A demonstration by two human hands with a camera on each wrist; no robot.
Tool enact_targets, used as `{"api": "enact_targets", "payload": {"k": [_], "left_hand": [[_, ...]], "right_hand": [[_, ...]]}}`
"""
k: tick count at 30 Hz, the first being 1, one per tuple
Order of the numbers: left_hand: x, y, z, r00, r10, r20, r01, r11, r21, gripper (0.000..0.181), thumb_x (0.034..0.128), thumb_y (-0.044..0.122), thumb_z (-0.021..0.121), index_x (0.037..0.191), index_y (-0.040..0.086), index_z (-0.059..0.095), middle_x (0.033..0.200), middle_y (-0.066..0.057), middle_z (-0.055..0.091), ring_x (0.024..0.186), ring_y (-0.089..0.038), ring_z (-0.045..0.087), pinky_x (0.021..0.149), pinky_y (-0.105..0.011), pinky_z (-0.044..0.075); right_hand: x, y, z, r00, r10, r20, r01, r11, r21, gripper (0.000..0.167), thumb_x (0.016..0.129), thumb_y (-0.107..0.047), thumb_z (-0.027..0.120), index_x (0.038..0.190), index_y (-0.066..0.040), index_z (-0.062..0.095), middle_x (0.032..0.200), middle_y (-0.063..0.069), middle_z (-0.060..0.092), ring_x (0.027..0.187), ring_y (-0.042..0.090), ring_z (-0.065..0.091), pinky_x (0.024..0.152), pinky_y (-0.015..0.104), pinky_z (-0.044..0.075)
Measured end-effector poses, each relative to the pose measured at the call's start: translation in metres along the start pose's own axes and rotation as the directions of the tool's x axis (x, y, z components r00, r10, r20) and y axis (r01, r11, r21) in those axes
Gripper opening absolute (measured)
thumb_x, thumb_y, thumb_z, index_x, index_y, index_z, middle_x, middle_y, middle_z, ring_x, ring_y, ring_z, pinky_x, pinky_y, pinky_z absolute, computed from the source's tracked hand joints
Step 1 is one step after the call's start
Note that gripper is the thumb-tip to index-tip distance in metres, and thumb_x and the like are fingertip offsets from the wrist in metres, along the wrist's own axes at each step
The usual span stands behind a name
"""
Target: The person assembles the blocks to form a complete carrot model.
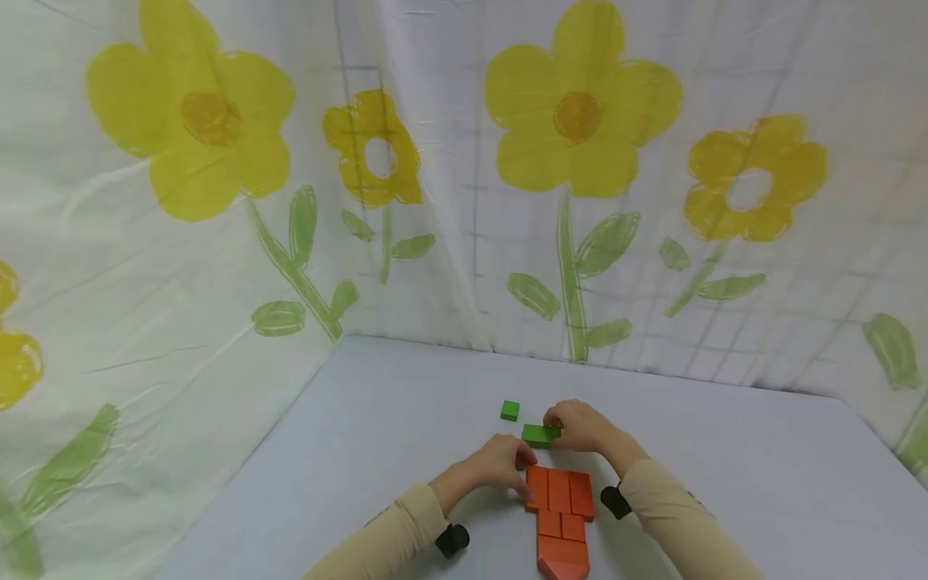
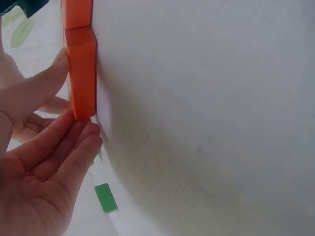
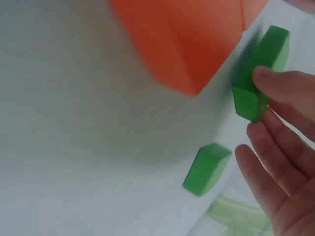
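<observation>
Flat orange blocks [image 1: 558, 490] lie side by side on the table as one figure, wide at the far part, narrower below, with a cut-cornered near end. My left hand [image 1: 500, 465] grips the far left orange block [image 2: 82, 73], thumb along its side and fingertips against its far end. Just beyond the figure, my right hand [image 1: 582, 425] pinches a long green block [image 3: 268, 64] between thumb and fingers. A second green block [image 3: 206, 169] lies near the right fingers, not seen in the head view. A small green block [image 1: 511, 411] stands farther left.
The white table [image 1: 406, 395] ends at a hanging white cloth [image 1: 449, 306] printed with yellow flowers, behind and at the left. Black wrist devices [image 1: 453, 540] sit below both beige sleeves [image 1: 395, 532].
</observation>
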State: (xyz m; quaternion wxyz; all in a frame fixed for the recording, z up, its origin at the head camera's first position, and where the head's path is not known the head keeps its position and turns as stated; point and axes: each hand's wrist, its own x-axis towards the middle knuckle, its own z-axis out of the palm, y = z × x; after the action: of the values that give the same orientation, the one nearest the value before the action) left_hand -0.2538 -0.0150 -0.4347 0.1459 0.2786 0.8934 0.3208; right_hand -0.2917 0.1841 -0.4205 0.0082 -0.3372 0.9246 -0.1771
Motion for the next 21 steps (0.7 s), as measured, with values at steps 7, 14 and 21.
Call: {"api": "enact_targets", "payload": {"k": [7, 14, 21], "left_hand": [[-0.002, 0.000, 0.001, 1.000, -0.003, -0.022, 0.003, 1.000, 0.000, 0.038, 0.0674, 0.009, 0.088, 0.100, 0.002, 0.071, 0.083, 0.003, 0.063, 0.073, -0.003, 0.049, 0.070, -0.018, 0.045], [-0.001, -0.002, 0.002, 1.000, -0.023, -0.013, 0.022, 0.999, -0.027, 0.037, 0.0682, 0.008, 0.088, 0.101, 0.002, 0.071, 0.083, 0.003, 0.062, 0.073, -0.004, 0.049, 0.070, -0.018, 0.045], [-0.001, -0.002, 0.003, 1.000, -0.019, -0.007, 0.019, 0.999, -0.029, 0.037, 0.0685, 0.008, 0.088, 0.101, 0.001, 0.071, 0.082, 0.003, 0.061, 0.073, -0.004, 0.049, 0.069, -0.019, 0.045]], "right_hand": [[-0.022, 0.014, -0.005, 0.997, 0.046, 0.054, -0.052, 0.991, 0.126, 0.023, 0.073, -0.004, 0.079, 0.095, 0.000, 0.071, 0.088, 0.002, 0.067, 0.079, 0.015, 0.059, 0.071, 0.033, 0.050], [-0.034, 0.014, -0.006, 0.989, 0.089, 0.119, -0.119, 0.954, 0.275, 0.024, 0.073, -0.002, 0.079, 0.096, 0.000, 0.072, 0.090, 0.001, 0.069, 0.083, 0.015, 0.061, 0.073, 0.031, 0.051], [-0.037, 0.012, -0.006, 0.983, 0.102, 0.152, -0.149, 0.931, 0.333, 0.018, 0.081, -0.004, 0.074, 0.097, 0.002, 0.072, 0.091, 0.006, 0.071, 0.084, 0.016, 0.064, 0.073, 0.031, 0.052]]}}
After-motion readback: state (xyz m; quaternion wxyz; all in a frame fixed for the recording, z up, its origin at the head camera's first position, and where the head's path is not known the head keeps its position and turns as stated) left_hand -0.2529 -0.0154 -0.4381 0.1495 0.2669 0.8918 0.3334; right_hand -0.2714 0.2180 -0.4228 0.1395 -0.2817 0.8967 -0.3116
